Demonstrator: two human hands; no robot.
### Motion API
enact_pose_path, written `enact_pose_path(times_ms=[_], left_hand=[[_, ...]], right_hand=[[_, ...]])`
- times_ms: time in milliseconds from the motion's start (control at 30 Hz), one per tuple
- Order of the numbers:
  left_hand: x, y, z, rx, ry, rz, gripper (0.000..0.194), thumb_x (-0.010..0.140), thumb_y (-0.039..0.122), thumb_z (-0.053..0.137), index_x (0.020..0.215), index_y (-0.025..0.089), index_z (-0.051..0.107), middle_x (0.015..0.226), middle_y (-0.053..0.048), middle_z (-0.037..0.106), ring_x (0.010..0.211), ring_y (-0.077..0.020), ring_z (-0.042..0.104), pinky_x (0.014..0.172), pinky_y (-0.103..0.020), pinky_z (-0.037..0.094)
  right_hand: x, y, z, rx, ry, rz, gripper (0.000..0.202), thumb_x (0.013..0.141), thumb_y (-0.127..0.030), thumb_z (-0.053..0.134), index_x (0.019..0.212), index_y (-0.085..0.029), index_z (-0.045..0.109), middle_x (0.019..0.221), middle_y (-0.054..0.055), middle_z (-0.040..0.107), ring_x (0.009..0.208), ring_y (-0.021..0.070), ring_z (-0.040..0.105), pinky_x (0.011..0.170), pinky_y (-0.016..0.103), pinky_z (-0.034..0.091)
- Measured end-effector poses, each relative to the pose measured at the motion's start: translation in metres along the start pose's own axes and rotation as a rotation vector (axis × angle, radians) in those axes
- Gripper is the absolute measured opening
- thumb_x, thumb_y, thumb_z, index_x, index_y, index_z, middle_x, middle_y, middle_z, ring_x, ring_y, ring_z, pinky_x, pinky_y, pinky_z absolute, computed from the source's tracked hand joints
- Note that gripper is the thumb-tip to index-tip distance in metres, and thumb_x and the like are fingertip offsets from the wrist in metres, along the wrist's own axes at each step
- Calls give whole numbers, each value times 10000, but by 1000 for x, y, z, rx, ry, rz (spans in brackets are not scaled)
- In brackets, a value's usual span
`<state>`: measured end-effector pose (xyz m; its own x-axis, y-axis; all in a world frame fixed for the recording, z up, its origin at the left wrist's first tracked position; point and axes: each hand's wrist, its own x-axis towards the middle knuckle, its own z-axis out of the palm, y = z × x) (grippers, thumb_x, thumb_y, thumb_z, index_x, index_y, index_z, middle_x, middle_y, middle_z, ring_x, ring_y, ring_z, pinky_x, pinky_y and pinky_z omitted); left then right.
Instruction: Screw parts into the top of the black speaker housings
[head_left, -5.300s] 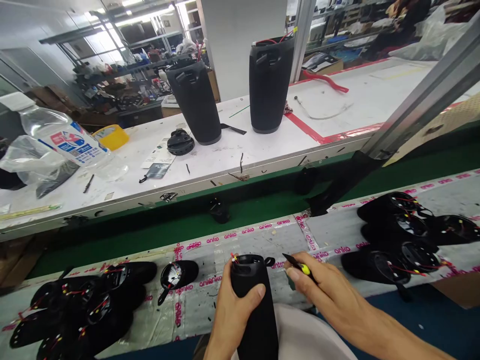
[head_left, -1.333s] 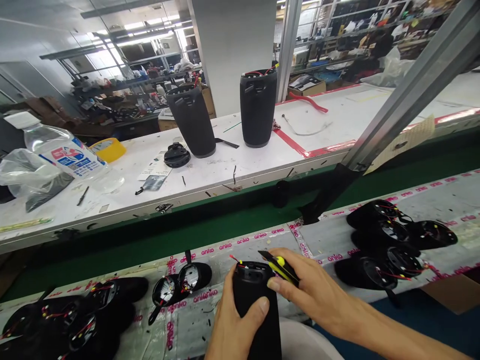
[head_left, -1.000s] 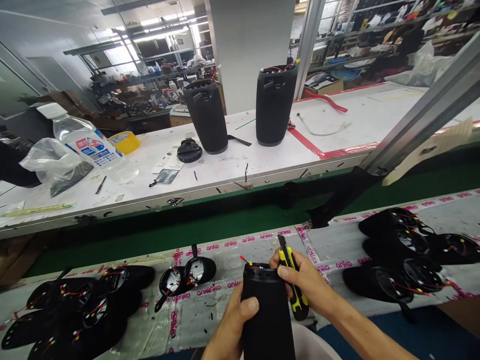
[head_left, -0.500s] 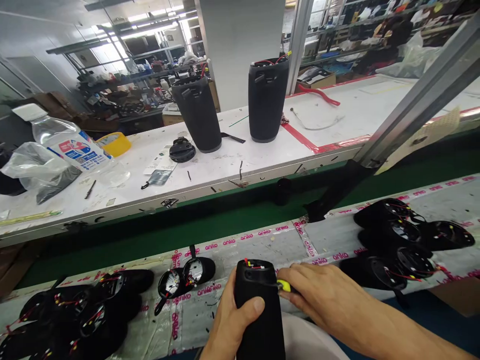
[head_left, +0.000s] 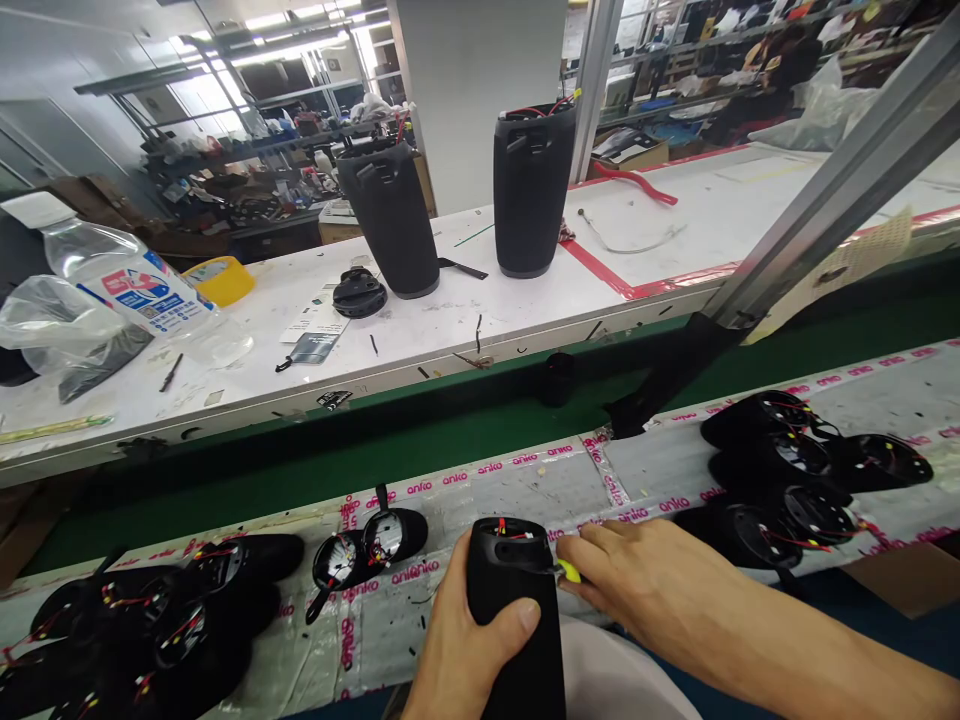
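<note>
Worktop, taped: loose end caps piled either side, unfitted. Speaker shell, upright at near edge, top open, wires showing; left hand fingers clenched round it. Right hand grasping yellow-handled tool against rim.

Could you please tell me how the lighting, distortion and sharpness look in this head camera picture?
Head view: even overhead light, with glare on the white bench; wide-angle bending tilts the metal post; the left hand, black speaker shell and right hand are sharp, the far shelves soft.
</note>
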<state>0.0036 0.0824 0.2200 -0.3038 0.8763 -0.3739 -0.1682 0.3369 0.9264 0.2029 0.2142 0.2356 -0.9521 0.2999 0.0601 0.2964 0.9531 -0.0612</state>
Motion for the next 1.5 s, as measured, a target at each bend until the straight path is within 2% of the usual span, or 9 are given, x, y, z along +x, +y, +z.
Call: enact_pose_path(times_ms=[367, 500, 700, 867, 1000, 1167, 1233, 1367, 1500], left_hand=[[-5, -4, 9, 129, 178, -10, 846, 683, 560, 882, 1417, 224, 629, 1427, -137, 741, 1409, -428, 608, 1235, -567, 398], [-2, -3, 7, 62, 143, 18, 835, 657, 580, 911, 1368, 210, 678, 1359, -139, 778, 1341, -428, 652, 1192, -542, 451], [4, -7, 5, -260, -15, -122, 810, 773, 597, 856, 1452, 238, 600, 1358, -141, 779, 1301, -407, 692, 1106, -506, 522], [6, -1, 9, -149, -31, 3, 746, 733, 599, 886, 1358, 248, 681, 1371, -117, 773, 1329, -402, 676, 1168, -504, 496], [3, -12, 14, -149, 107, 12, 770, 750, 633, 867, 1400, 273, 664, 1442, -110, 742, 1428, -403, 615, 1234, -522, 454], [5, -40, 9, -412, 463, -122, 844, 744, 702, 849, 1417, 256, 600, 1626, -164, 553, 1495, -434, 543, 1241, -554, 452], [8, -44, 3, -541, 305, -140, 852, 770, 688, 830, 1465, 255, 594, 1611, -153, 588, 1512, -406, 537, 1258, -513, 436], [19, -36, -10, -554, -258, -94, 958, 688, 654, 902, 1511, 255, 615, 1436, -145, 742, 1381, -427, 648, 1084, -478, 549], [23, -19, -16, -432, -191, -45, 735, 779, 614, 851, 1397, 246, 697, 1287, -108, 789, 1191, -337, 709, 946, -383, 556]], right_hand=[[7, 4, -12, -72, -59, -138, 264, 866, -127, 793, 946, -259, 579, 803, -23, 675, 575, 209, 621, 476, 426, 105], [6, 12, -9, 163, 28, -85, 29, 1038, -212, 638, 1028, -223, 614, 819, 0, 723, 646, 191, 669, 510, 349, 300], [5, 19, -14, 746, 402, 281, 296, 1157, -397, 403, 1065, -230, 629, 801, -17, 704, 651, 141, 630, 631, 269, 485], [20, 13, -11, 894, 144, 260, 308, 1072, -451, 604, 1317, -268, 642, 1229, 52, 752, 1072, 215, 703, 928, 342, 538], [27, 13, 5, 1158, -15, 416, 388, 1004, -585, 673, 875, -233, 574, 821, -38, 588, 745, 143, 520, 650, 272, 420], [29, 16, 28, 1628, -66, 442, 496, 910, -673, 753, 914, -220, 551, 718, -77, 483, 591, 96, 465, 523, 234, 359], [33, 18, 32, 1683, -82, 399, 497, 891, -663, 777, 903, -214, 566, 732, -73, 496, 577, 89, 493, 520, 228, 379], [41, 20, 27, 1672, -111, 310, 497, 897, -678, 764, 896, -214, 585, 733, -66, 508, 581, 98, 505, 529, 238, 411], [31, 18, 6, 1187, 98, 291, 307, 1080, -542, 581, 1100, -243, 647, 1013, 21, 691, 875, 173, 650, 758, 303, 510]])
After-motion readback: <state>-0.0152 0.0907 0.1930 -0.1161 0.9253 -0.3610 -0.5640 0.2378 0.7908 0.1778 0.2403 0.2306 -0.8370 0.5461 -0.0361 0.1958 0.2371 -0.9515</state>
